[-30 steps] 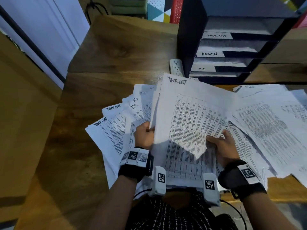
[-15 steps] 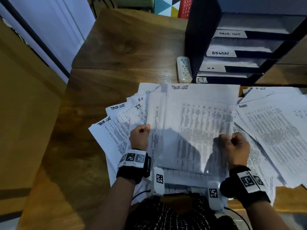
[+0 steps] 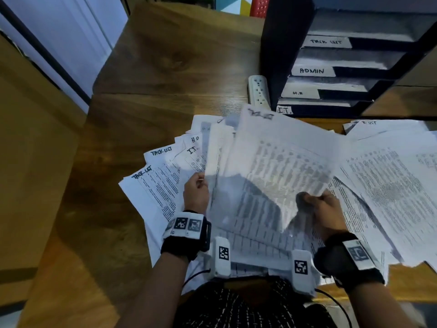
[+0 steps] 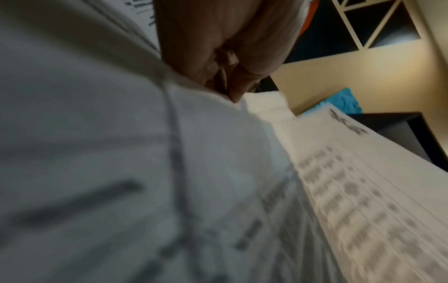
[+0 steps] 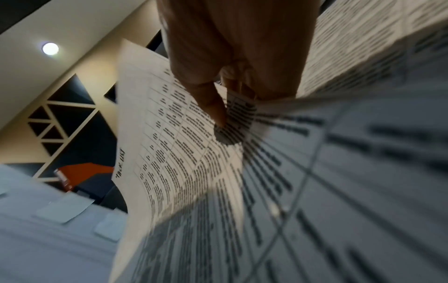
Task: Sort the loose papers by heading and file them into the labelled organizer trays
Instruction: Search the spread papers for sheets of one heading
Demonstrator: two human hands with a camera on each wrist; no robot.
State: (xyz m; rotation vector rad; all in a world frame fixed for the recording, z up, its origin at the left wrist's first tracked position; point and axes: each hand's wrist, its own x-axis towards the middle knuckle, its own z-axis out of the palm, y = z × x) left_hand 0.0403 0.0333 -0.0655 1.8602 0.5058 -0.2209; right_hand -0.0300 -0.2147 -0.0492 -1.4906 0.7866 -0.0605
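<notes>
In front of the black organizer, whose trays read TASK LIST, ADMIN, H.R and I.T., loose papers covered the desk while your left hand and right hand each pinched an edge of the raised task-list sheet.

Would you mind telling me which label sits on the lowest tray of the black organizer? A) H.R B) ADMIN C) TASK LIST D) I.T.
D: in the head view the organizer shows four labelled trays stacked, TASK LIST on top, then ADMIN, then H.R, and the I.T. label at the bottom, next to the power strip.
</notes>
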